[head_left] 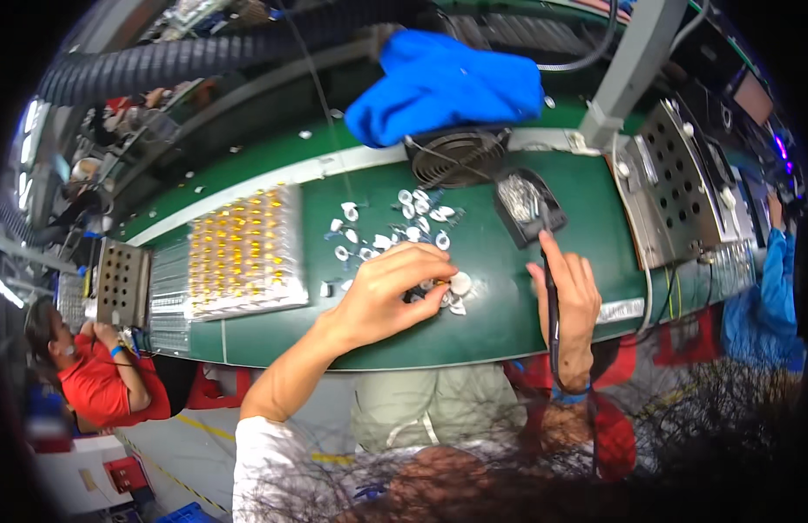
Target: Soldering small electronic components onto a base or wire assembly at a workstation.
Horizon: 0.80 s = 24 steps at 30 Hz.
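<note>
My left hand is curled over a few small white round parts on the green bench mat, fingertips pinching one of them. My right hand grips a dark pen-shaped soldering iron, tip pointing up toward a black stand with metal wool. Its cord runs down past my wrist. Several more white parts with short wires lie scattered just beyond my left hand.
A clear tray of yellow components sits to the left. A small black fan and a blue cloth are at the back. Perforated metal boxes stand right and left. Other people work at both sides.
</note>
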Each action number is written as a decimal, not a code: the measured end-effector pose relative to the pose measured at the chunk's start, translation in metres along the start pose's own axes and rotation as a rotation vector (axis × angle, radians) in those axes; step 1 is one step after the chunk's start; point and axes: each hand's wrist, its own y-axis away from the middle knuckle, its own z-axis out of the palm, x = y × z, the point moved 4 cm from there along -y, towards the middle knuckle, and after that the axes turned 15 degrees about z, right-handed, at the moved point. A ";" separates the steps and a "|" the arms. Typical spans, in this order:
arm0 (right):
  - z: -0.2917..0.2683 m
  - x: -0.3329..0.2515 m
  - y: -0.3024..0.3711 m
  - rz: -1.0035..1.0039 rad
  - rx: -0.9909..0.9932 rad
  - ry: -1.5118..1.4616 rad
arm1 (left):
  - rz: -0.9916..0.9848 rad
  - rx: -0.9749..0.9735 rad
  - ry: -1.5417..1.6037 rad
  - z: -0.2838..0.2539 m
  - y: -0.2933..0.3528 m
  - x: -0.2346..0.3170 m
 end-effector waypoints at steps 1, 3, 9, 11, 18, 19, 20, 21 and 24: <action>0.001 0.006 0.003 0.005 -0.007 0.001 | -0.043 -0.004 -0.038 -0.012 0.000 0.001; 0.001 0.012 0.013 0.065 -0.027 -0.138 | -0.238 -0.017 -0.096 -0.049 0.007 -0.005; 0.010 -0.007 0.041 0.017 -0.031 -0.437 | -0.528 0.102 -0.212 -0.150 0.008 -0.114; 0.016 -0.009 0.044 0.009 -0.047 -0.455 | -0.520 0.094 -0.233 -0.166 0.003 -0.155; 0.029 -0.002 0.053 0.021 -0.085 -0.479 | -0.525 -0.204 -0.674 -0.170 0.020 -0.274; 0.031 -0.003 0.053 -0.008 -0.068 -0.506 | -0.528 -0.251 -0.737 -0.172 0.026 -0.278; 0.031 0.000 0.054 -0.019 -0.040 -0.527 | -0.528 -0.254 -0.739 -0.166 0.018 -0.278; 0.029 0.002 0.056 -0.008 -0.038 -0.530 | -0.498 -0.175 -0.673 -0.160 0.008 -0.272; 0.029 0.011 0.064 0.029 0.012 -0.552 | -0.370 -0.029 -0.582 -0.162 -0.002 -0.227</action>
